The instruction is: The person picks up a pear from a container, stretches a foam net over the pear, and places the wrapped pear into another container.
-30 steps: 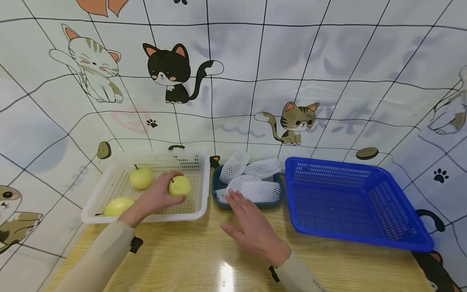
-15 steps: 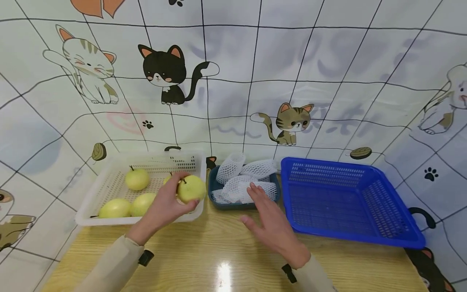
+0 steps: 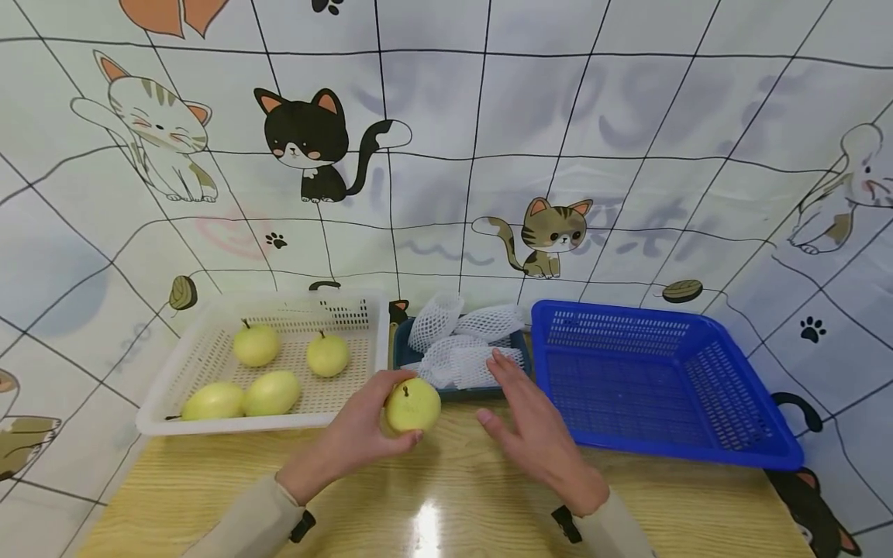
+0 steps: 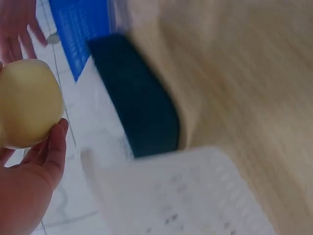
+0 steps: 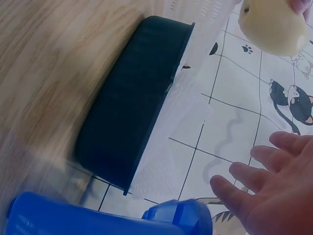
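Pear (image 3: 413, 406) pinched by the left hand (image 3: 368, 420) has moved right beyond the white basket (image 3: 293, 311), apparently completing pickup; right hand (image 3: 533, 430) spread.

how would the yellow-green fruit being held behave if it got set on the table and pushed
The yellow-green fruit would probably roll on the flat table, since its sides look rounded. It is likely firm, as no dent shows where it is held. Its smooth-looking skin suggests it might be a little slippery.
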`<move>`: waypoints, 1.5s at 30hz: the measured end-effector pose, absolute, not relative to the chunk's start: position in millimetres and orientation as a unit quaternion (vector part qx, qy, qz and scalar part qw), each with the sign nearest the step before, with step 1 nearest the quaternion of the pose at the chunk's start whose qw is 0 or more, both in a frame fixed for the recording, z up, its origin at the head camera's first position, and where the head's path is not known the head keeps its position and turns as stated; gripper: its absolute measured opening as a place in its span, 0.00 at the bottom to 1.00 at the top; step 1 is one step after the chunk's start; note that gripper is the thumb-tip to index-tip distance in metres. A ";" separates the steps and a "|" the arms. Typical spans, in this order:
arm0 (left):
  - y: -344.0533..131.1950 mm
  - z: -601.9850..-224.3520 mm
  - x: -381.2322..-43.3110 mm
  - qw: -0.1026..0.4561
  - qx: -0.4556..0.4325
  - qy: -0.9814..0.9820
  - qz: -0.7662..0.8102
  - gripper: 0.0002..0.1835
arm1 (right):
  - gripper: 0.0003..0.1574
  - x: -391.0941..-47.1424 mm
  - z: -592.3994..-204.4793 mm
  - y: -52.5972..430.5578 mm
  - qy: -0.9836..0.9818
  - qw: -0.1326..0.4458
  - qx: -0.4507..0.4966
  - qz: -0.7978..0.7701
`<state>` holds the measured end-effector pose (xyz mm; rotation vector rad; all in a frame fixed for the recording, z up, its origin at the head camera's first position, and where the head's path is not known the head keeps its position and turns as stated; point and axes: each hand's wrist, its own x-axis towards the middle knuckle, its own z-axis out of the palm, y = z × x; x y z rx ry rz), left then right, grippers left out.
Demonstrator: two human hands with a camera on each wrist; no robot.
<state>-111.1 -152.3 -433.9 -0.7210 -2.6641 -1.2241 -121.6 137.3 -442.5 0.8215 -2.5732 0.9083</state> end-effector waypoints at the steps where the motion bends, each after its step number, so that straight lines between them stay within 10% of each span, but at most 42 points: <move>1: -149.3 -437.3 -109.4 0.053 -0.241 -0.878 -0.410 0.43 | 0.43 -121.7 -443.0 138.3 -0.893 0.147 0.284 0.317; 25: -114.1 -496.1 -97.6 -0.084 -0.282 -0.879 -0.375 0.38 | 0.39 -125.0 -448.5 142.5 -0.891 0.142 0.286 0.322; 33: -125.7 -496.8 -90.6 -0.106 -0.277 -0.879 -0.373 0.55 | 0.35 -130.2 -451.6 121.1 -0.894 0.112 0.306 0.307; 45: -129.9 -484.5 -94.5 0.072 -0.294 -0.890 -0.340 0.25 | 0.40 -159.2 -451.8 98.0 -0.933 0.068 0.210 0.283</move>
